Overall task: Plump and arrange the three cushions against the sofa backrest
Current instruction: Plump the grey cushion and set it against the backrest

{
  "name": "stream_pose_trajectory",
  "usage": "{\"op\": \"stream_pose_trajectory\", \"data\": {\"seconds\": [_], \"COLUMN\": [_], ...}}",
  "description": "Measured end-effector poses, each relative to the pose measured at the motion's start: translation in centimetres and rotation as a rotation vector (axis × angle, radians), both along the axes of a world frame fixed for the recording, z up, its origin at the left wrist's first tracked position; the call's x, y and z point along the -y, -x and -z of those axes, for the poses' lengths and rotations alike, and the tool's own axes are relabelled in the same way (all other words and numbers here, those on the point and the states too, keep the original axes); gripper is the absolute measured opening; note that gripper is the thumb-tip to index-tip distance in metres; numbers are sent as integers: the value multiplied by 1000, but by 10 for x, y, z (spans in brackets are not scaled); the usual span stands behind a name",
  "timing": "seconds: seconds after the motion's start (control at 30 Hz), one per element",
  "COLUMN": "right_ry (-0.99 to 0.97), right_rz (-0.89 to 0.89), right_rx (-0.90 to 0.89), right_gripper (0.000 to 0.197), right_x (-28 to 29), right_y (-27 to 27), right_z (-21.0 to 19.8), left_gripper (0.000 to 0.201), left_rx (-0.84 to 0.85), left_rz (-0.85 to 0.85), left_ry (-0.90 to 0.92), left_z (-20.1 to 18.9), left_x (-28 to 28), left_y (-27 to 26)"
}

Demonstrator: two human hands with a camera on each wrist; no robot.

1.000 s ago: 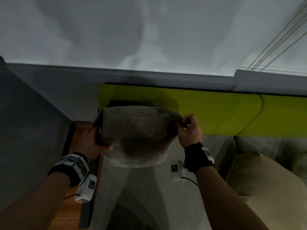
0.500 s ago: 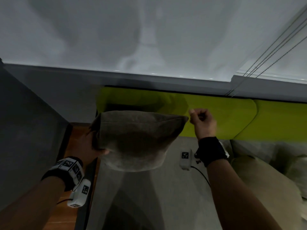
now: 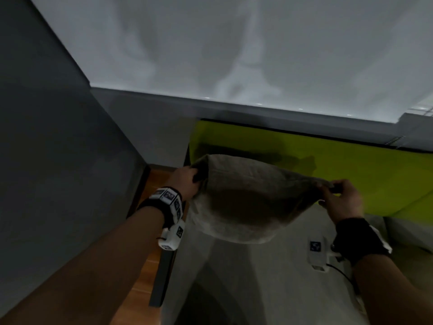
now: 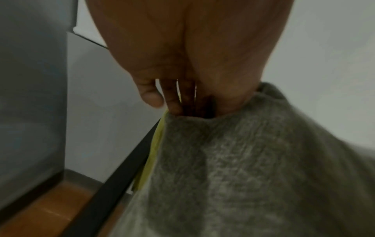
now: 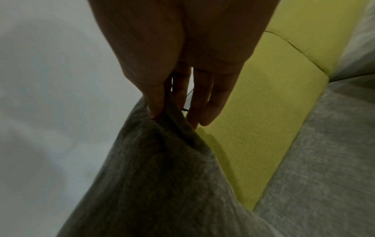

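One grey cushion (image 3: 248,198) visible, held before green backrest (image 3: 351,170). Left hand (image 3: 185,181) grips left corner; right hand (image 3: 341,200) pinches right corner.

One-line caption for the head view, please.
Both hands, left hand and right hand, hold a grey cushion by its upper corners before the green backrest.

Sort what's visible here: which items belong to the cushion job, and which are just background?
Job: grey cushion, gripped by left hand and pinched by right hand; green sofa backrest; grey sofa seat.

Background: window blind, grey cabinet, wooden floor.
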State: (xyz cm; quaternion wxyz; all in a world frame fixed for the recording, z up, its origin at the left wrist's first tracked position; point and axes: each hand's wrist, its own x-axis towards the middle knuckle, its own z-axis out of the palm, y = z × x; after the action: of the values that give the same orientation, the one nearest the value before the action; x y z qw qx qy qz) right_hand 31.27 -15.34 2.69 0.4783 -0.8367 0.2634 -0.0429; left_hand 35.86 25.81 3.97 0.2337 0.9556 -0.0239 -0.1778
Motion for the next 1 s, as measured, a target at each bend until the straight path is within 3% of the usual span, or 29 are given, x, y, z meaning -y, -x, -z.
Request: {"op": "stream_pose_trajectory", "data": {"seconds": [0.1,0.2,0.27,0.4,0.47,0.6,0.7,0.8,0.9,1.0], "right_ry": [-38,88,106,73,14,-155,-102,24,39,15], "right_rz": [-24,-101,-101,-64,-86,-249,-320,-182,-105,-116], "right_rx": [6,35,9,21,63,80,29,55,43,17], "right_gripper": [19,21,17,15,10,27,37,22,11,16], "right_x": [-3,-3,-2,0,-1,-6,-6,8,12,4], "right_y": [-1,-3,-4,-6,-9,-10,-13,-13,-6,-2], "right_z": [-6,-8,-11,-14,-13,-14,-19,-21,-19,-14], "left_gripper": [42,29,26,5,13,33,25,17,9,10], "left_rx": [-68,-209,-159,95,125,143,230,179,181,283], "left_rz": [89,92,73,-292,-327,-329,-165,30,-140,-236], "left_ry": [-55,-174,-148,112,188,439,291,53,19,70], "left_z": [1,0,-4,-10,-11,-11,-12,-13,-16,-16], "left_x": [7,11,6,-28,-33,-19,-16,-27,-40,-36], "left_y": [-7,-5,-2,6,14,16,6,-4,-11,-7]}}
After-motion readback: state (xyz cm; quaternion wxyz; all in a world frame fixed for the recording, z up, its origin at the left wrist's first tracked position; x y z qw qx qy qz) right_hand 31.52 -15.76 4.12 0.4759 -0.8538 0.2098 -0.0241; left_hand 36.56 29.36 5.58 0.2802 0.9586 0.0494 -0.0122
